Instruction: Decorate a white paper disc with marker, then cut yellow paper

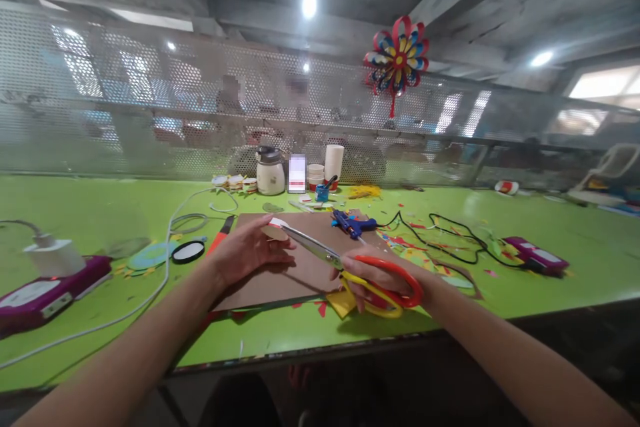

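Observation:
My left hand pinches a small white piece with a red edge, which looks like part of a paper cup. In my right hand is a pair of scissors with one red and one yellow handle loop, fingers wrapped through them. The blade tips reach the white piece; whether they cut into it I cannot tell. Both hands are above a brown board on the green table. A blue glue gun lies on the board's far right. Under my right hand sits a yellow paper piece.
Purple power strips lie right and left, with a white charger and trailing cables. A jug, a phone and paper cups stand at the back. Paper scraps litter the right side. A paper flower hangs above.

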`<action>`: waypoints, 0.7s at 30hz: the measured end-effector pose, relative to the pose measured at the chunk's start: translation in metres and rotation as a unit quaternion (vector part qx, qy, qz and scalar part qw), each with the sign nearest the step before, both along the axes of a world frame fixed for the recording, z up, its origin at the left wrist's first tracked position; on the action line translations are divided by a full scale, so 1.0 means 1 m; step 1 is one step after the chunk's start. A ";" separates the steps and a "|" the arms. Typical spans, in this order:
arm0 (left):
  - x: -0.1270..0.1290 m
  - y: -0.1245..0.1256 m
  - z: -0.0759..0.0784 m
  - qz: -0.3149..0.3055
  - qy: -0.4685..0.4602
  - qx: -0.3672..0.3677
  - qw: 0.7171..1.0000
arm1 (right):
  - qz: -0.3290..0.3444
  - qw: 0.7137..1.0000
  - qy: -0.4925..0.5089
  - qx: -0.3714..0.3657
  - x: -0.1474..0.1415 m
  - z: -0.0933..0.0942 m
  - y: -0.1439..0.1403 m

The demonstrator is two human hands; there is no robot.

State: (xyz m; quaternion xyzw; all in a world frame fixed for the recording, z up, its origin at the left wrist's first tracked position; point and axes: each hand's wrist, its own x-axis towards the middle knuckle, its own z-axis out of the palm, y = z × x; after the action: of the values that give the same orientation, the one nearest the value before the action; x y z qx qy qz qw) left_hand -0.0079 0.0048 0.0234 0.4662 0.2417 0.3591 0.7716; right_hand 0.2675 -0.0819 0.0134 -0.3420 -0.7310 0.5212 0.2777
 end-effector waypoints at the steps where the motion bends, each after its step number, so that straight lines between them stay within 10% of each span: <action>1: -0.001 0.000 -0.001 0.000 -0.004 0.002 1.000 | 0.000 1.000 -0.009 0.009 0.000 0.001 0.000; 21: -0.002 -0.017 -0.003 0.021 -0.025 0.067 0.997 | 0.028 1.000 -0.001 -0.001 0.004 0.005 -0.011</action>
State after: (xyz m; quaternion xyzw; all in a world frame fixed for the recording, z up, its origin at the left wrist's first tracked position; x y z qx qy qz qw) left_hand -0.0098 -0.0118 0.0207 0.5030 0.2078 0.4023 0.7362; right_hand 0.2716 -0.0928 0.0189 -0.3223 -0.7402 0.5289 0.2616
